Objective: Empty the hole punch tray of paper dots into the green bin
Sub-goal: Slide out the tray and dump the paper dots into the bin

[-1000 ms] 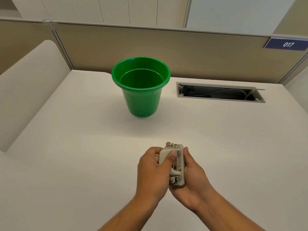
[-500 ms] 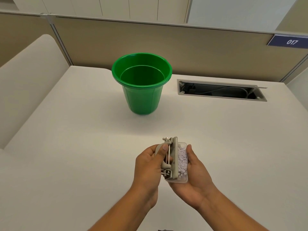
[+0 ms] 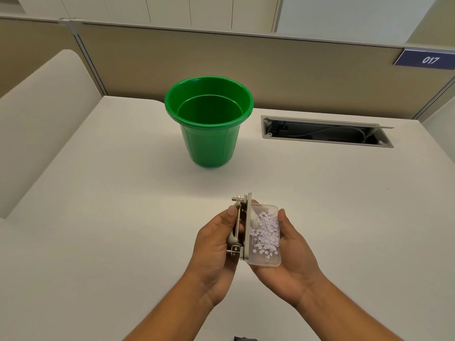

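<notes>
One view only, from the head camera.

Risk, spill: the clear tray lies open side up in the palm of the right hand, which cups it from beneath with a thumb along its right edge. The paper dots sit loose and heaped toward the tray's far end. The green bin stands well apart, toward the far edge of the desk. Any tilt or jolt on the way across would likely scatter dots over the desk short of the rim.

Risk, snag: the tray's left edge touches the base of the hole punch; whether it is fully free cannot be told. A sharp pull at a catching edge could flick dots out.

Risk, drop: the left hand is wrapped around the hole punch, thumb on the handle, holding it on edge above the desk's near middle. It needs no part in the pour and may be better set down.

Item, tray: shallow, rectangular, translucent plastic, rounded corners. Contents: many small pale lilac-white discs, dense at the far end, sparse at the near end.

Item, bin: glossy green, round, tapered, upright, flared rim; interior appears empty.
</notes>
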The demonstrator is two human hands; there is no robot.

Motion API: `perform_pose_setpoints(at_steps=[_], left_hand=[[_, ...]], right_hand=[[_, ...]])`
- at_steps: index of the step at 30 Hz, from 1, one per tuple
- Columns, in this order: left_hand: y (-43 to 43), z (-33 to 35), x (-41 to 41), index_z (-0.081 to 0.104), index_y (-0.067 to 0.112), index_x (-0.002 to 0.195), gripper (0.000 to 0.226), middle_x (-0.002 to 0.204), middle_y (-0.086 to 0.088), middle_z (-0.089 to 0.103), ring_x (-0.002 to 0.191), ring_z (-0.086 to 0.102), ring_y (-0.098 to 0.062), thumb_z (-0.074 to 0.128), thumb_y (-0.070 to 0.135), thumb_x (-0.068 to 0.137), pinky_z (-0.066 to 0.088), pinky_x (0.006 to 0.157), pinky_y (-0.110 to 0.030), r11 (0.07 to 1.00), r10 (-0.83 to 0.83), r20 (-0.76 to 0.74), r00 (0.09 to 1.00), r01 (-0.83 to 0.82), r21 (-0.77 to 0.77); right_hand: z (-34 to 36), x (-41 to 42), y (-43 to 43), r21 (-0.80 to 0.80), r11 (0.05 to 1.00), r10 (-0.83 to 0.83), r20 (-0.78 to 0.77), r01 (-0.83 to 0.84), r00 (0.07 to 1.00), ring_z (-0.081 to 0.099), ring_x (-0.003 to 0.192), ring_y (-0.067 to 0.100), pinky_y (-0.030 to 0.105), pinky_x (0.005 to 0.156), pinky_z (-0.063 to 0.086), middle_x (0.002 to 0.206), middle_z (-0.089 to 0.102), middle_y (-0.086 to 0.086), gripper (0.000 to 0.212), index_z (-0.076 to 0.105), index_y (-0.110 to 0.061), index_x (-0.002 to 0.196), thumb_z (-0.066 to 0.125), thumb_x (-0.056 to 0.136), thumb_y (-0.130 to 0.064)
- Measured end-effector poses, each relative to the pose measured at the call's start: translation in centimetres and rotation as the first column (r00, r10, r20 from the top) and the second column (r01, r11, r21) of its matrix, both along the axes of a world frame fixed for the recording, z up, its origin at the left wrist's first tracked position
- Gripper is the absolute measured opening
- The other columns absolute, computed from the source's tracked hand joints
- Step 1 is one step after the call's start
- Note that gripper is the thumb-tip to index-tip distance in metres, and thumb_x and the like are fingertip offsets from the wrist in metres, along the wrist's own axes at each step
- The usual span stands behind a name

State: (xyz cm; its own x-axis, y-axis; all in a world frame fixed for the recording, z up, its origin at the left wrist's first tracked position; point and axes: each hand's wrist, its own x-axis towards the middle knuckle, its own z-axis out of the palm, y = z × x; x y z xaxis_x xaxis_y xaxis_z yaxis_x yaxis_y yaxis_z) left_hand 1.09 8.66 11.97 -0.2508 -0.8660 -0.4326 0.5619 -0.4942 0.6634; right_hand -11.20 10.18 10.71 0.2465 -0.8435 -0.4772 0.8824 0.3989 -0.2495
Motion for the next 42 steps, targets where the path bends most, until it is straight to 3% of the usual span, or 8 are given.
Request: perform_pose_setpoints(at_steps=[4,7,10,14,20,26,37,42], left_hand=[[-0.1,-0.2,0.4,0.063,-0.004,0.116,0.055,0.111,-0.019,0.054,0.102,0.052,-0.032,0.067,0.038,0.081,0.037,0.108,-0.052,0.999,-0.006,-0.059,0.998,0.008,0.039],[-0.1,-0.3,0.5,0.063,0.000,0.119,0.055,0.125,-0.016,0.049,0.111,0.050,-0.033,0.067,0.039,0.080,0.036,0.109,-0.052,0.998,-0.001,-0.100,0.995,0.007,0.061],[0.0,-0.4,0.9,0.076,0.008,0.106,0.039,0.117,-0.013,0.068,0.102,0.069,-0.024,0.060,0.034,0.082,0.058,0.087,-0.037,0.998,-0.019,-0.208,0.978,0.033,0.062],[0.0,-0.7,1.2,0.081,0.012,0.086,0.030,0.094,-0.009,0.078,0.079,0.075,-0.019,0.063,0.033,0.075,0.061,0.064,-0.029,0.995,-0.030,-0.362,0.932,0.061,0.076],[-0.3,-1.9,1.7,0.073,0.014,0.113,0.069,0.109,-0.016,0.068,0.088,0.068,-0.025,0.094,0.030,0.049,0.061,0.072,-0.034,0.992,-0.022,-0.443,0.896,0.073,0.100],[-0.1,-0.8,1.8,0.079,0.016,0.092,0.037,0.085,-0.013,0.074,0.074,0.067,-0.026,0.076,0.044,0.067,0.060,0.063,-0.030,0.994,0.016,-0.451,0.892,0.035,0.106],[-0.7,-1.4,1.3,0.067,0.015,0.074,0.031,0.061,-0.006,0.062,0.044,0.063,-0.024,0.056,0.044,0.082,0.053,0.045,-0.024,0.957,0.175,-0.377,0.910,-0.067,0.284],[-1.5,-2.2,1.4,0.065,0.019,0.073,0.031,0.061,-0.002,0.056,0.049,0.055,-0.017,0.055,0.046,0.084,0.046,0.052,-0.026,0.934,0.221,-0.321,0.921,-0.105,0.342]], right_hand=[[0.1,-0.2,0.0,-0.043,0.999,0.019,0.033,-0.018,0.999,0.064,0.110,0.032,0.048,0.095,0.050,0.128,0.063,0.016,0.067,0.053,-0.013,0.135,0.068,0.076,-0.040],[0.2,-0.2,0.0,-0.061,0.998,0.030,0.043,-0.028,0.999,0.062,0.112,0.034,0.050,0.095,0.050,0.131,0.061,0.017,0.066,0.055,-0.012,0.133,0.069,0.073,-0.035],[0.4,-0.3,0.1,-0.069,0.997,0.033,0.073,-0.028,0.997,0.062,0.113,0.035,0.053,0.100,0.045,0.130,0.062,0.018,0.063,0.059,-0.011,0.130,0.070,0.072,-0.033],[0.8,-0.2,0.2,-0.076,0.997,0.017,0.106,-0.009,0.994,0.058,0.120,0.033,0.054,0.098,0.046,0.133,0.059,0.020,0.062,0.061,-0.010,0.127,0.072,0.070,-0.031],[1.0,0.0,0.3,-0.100,0.995,0.038,0.130,-0.026,0.991,0.067,0.105,0.038,0.053,0.087,0.054,0.121,0.066,0.024,0.059,0.064,-0.008,0.124,0.070,0.070,-0.031],[0.4,-0.2,0.2,-0.076,0.997,0.034,0.081,-0.027,0.996,0.071,0.092,0.031,0.046,0.083,0.057,0.110,0.072,0.017,0.059,0.066,-0.011,0.121,0.072,0.068,-0.034],[-0.5,-0.2,-0.7,-0.026,0.999,0.048,0.052,-0.046,0.998,0.069,0.080,0.025,0.038,0.075,0.058,0.105,0.072,0.014,0.063,0.065,-0.015,0.123,0.076,0.064,-0.035],[-0.6,-0.4,-1.4,-0.022,0.998,0.062,0.048,-0.061,0.997,0.068,0.082,0.025,0.037,0.075,0.058,0.107,0.071,0.013,0.062,0.065,-0.017,0.124,0.073,0.066,-0.037]])
